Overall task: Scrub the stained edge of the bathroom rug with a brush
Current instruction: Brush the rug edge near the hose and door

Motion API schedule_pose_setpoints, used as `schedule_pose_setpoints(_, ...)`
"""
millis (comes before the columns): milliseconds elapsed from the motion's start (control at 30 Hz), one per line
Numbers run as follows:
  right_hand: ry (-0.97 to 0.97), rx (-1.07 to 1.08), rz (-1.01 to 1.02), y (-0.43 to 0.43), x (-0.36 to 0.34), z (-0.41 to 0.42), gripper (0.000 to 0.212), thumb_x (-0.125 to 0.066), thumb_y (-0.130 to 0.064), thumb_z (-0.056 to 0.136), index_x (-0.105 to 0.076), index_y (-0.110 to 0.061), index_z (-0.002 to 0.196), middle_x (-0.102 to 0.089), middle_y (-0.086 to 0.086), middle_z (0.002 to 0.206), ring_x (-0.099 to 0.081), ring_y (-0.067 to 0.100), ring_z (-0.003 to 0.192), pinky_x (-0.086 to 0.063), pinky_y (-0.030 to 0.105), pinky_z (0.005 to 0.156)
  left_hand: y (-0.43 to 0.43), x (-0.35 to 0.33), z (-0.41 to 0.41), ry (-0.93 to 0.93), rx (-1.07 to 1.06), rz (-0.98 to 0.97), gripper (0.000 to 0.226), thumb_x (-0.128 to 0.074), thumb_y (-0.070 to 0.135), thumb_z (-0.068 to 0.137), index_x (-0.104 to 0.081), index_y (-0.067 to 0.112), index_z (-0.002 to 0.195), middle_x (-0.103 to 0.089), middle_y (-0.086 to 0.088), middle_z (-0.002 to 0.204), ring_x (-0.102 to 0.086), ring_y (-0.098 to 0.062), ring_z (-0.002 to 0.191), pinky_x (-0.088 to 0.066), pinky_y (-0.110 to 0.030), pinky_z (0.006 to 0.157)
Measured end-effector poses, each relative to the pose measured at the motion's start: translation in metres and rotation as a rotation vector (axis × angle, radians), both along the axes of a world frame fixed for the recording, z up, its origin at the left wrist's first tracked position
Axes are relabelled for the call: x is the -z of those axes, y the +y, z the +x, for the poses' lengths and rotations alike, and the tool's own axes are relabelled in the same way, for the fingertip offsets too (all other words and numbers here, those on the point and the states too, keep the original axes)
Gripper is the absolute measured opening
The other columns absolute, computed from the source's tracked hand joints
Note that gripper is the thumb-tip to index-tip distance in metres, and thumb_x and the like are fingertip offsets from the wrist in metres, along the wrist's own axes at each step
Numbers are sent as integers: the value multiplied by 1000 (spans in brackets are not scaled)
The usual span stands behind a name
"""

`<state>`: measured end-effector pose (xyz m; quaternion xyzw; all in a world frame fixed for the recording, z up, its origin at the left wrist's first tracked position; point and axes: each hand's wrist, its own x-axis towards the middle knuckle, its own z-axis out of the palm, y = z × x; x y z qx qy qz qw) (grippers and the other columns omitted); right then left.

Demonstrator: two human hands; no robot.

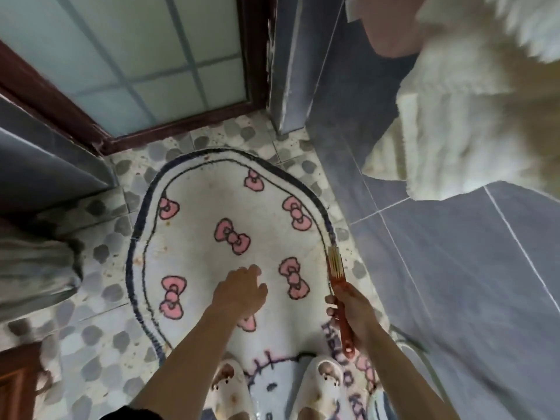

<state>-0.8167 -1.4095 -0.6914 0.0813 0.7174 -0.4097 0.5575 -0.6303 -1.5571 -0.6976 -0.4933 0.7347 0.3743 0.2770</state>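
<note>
A white oval bathroom rug (212, 213) with pink bows and a dark blue border lies on the pebble-pattern floor. Brownish stains show near its left edge and across the top. My right hand (353, 313) grips the red handle of a brush (338, 286). The pale bristles point away from me and sit at the rug's right border. My left hand (241, 294) hangs over the rug's middle with loosely curled fingers, holding nothing. My feet in white slippers (318, 386) stand on the rug's near end.
A dark-framed frosted glass door (130, 56) closes off the far side. Grey tiled wall (454, 268) rises on the right, with white fluffy towels (472, 116) hanging over it. A grey cloth bundle (33, 268) sits at the left.
</note>
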Motion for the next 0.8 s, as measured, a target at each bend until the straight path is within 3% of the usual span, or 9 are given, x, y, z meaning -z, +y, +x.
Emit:
schedule_pose_setpoints(167, 48, -99, 60, -31, 72, -7, 16, -58, -14, 100, -63, -13, 116, -68, 7, 85, -46, 17, 50, -33, 25, 45, -14, 71, -2, -16, -3, -15, 48, -41, 36, 103, -36, 24, 149, -43, -4, 148, -39, -23, 136, -37, -36, 108)
schedule_pose_setpoints(333, 232, -257, 137, -47, 165, -31, 29, -51, -37, 103, -60, -29, 130, -68, -5, 83, -44, 12, 53, -33, 25, 49, -30, 156, -14, -72, 28, -44, 57, -42, 43, 103, -27, 27, 155, -25, -4, 162, -23, -25, 148, -26, -39, 118)
schedule_pose_setpoints(433, 312, -252, 162, -59, 217, -51, 36, -47, -39, 105, -56, -32, 139, -65, -4, 83, -46, 12, 53, -35, 24, 47, -38, 202, -31, -102, 85, -83, 65, -42, 50, 101, -17, 29, 158, -17, -9, 165, -13, -30, 152, -18, -48, 121)
schedule_pose_setpoints(533, 392, -328, 168, -74, 254, -68, 32, -42, -39, 106, -46, -47, 136, -62, -6, 92, -52, 11, 59, -40, 20, 48, -44, 237, -47, -66, 85, -125, 73, -43, 54, 100, -6, 35, 160, 5, -5, 168, 5, -33, 154, -6, -55, 123)
schedule_pose_setpoints(600, 612, -527, 170, -84, 280, -78, 46, -36, -37, 107, -30, -47, 152, -57, -9, 110, -59, 14, 68, -44, 21, 55, -49, 266, -58, -43, 85, -166, 79, -43, 61, 98, 3, 40, 159, 18, -1, 167, 15, -34, 153, 0, -58, 122)
schedule_pose_setpoints(700, 1002, -1013, 303, -87, 307, -88, 61, -30, -30, 107, 2, -47, 157, -50, 5, 132, -63, 27, 77, -46, 32, 58, -54, 298, -73, -3, 73, -224, 88, -39, 74, 92, 18, 48, 153, 34, 1, 162, 31, -34, 147, 5, -64, 120)
schedule_pose_setpoints(800, 1060, -1290, 461, -41, 308, -77, 77, -30, -18, 102, 22, -46, 151, -49, 4, 129, -47, 21, 58, -45, 33, 51, -58, 325, -82, -4, 50, -248, 96, -36, 85, 83, 24, 50, 150, 39, 0, 159, 35, -36, 145, 10, -69, 113)
